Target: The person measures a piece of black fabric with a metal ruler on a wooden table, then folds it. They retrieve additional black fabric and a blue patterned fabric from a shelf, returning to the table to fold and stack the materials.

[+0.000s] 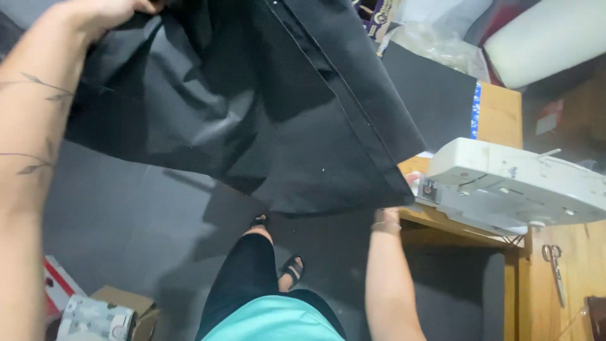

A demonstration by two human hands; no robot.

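Our left hand grips the upper edge of the black fabric, held aloft above the grey floor. Our right hand is hidden behind the cloth; its grip cannot be told. A white sewing machine and scissors sit on the wooden table.
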